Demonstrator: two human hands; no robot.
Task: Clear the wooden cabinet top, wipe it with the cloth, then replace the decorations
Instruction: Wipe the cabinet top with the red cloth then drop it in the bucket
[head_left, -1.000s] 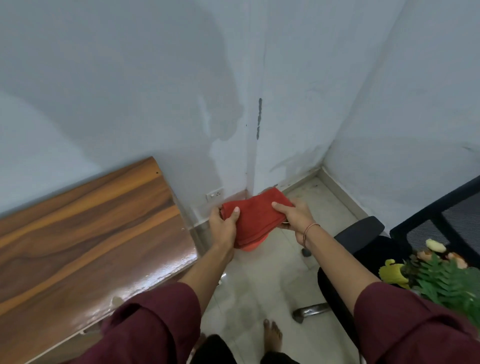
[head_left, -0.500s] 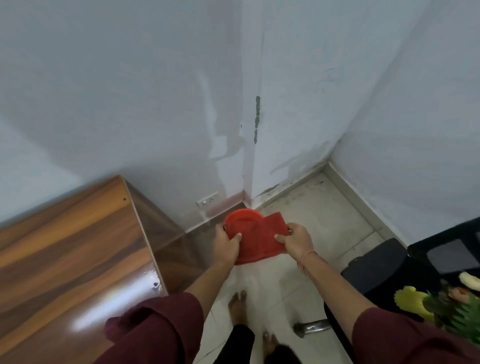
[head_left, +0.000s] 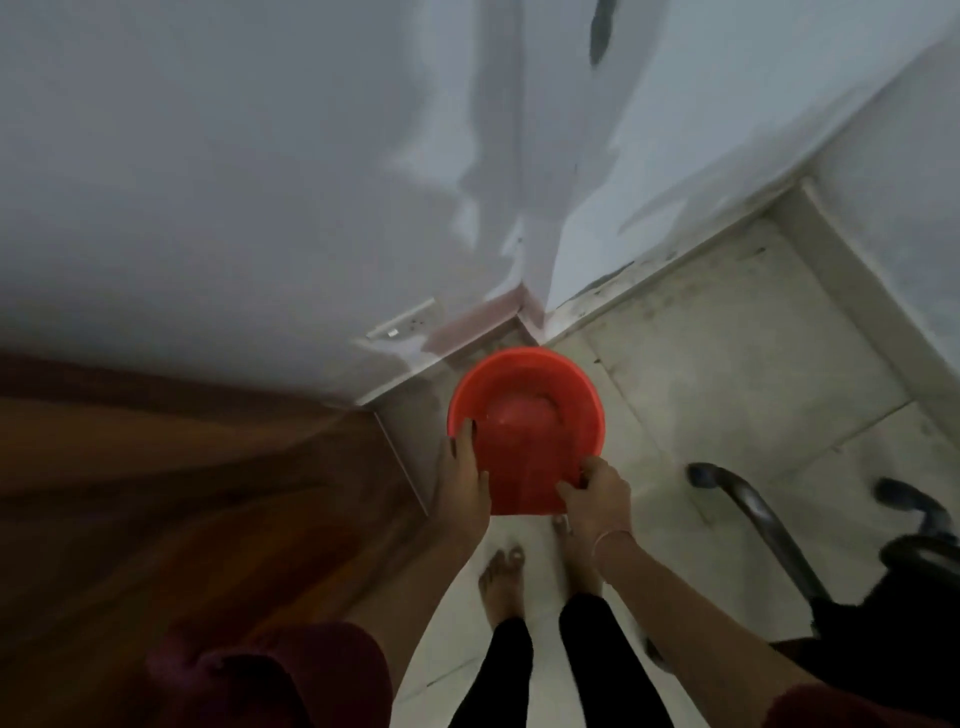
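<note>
The view is blurred and points steeply down. Both hands hold a red cloth over a round red bucket that stands on the floor in the wall corner. My left hand grips the cloth's left edge. The cloth's lower right corner is pinched by my right hand. The cloth hangs partly inside the bucket's rim. The wooden cabinet top fills the left of the view, bare in the part that shows.
A black office chair's base and wheels stand on the tiled floor at the right. My bare feet are just below the bucket. A wall socket sits low on the wall behind the cabinet.
The view has tilted down and closer to the floor. Both hands have lowered the red cloth to the red bucket. The decorations on the chair have left the view.
</note>
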